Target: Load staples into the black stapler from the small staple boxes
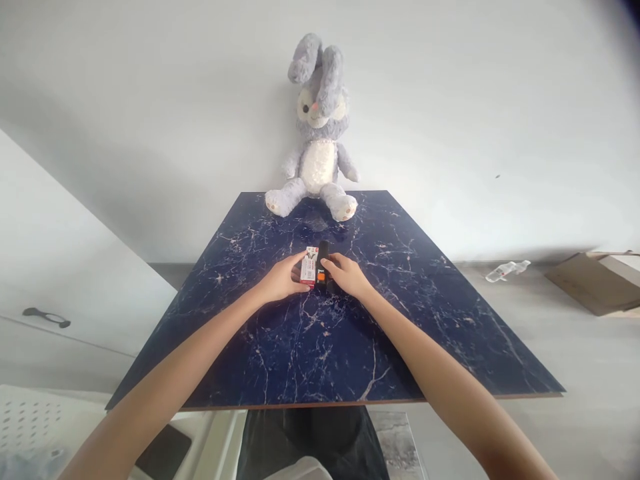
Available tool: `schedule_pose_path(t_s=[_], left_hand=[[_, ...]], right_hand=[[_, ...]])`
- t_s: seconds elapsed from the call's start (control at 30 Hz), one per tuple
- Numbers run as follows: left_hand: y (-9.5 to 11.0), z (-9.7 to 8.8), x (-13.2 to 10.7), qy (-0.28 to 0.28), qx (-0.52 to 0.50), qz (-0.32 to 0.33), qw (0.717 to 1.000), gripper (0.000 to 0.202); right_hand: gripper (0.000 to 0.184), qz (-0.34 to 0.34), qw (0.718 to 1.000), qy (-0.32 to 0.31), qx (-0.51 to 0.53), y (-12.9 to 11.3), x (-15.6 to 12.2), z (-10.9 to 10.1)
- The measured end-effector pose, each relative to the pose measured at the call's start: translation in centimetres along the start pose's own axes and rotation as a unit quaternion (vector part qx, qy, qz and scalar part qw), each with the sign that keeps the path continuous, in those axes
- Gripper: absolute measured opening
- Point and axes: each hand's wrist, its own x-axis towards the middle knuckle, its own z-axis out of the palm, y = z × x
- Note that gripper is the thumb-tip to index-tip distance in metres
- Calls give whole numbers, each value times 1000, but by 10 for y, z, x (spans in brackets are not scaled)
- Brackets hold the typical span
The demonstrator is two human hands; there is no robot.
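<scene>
Both my hands meet at the middle of a dark blue marble table [310, 353]. My left hand [283, 279] is closed around a small white and red box [309, 265], fingers wrapped on its left side. Right beside the box, my right hand [347, 275] grips a black device with an orange part [322, 261]. The box and the black device touch each other, just above or on the tabletop.
A grey plush rabbit [317, 143] sits at the table's far edge against the white wall. On the floor to the right lie a cardboard box [595, 283] and a plastic bottle [506, 271]. A white cabinet with a dark handle [46, 317] stands left.
</scene>
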Motion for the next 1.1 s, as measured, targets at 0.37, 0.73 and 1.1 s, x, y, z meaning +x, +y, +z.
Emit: schedule_pose_path(t_s=[0.37,0.73,1.1], left_hand=[[-13,-7,-5,-15,-61,1,998,83],[-8,3,-9,6,-100,-27,995,77],[-1,17,-17,62,-61,-37,995,94]], right_hand=[[34,-29,999,-14,-27,-6,-4,-3],[36,-28,999,-33,-12,-8,-7,-3],[36,-10,1000,-21,13,-6,-5,1]])
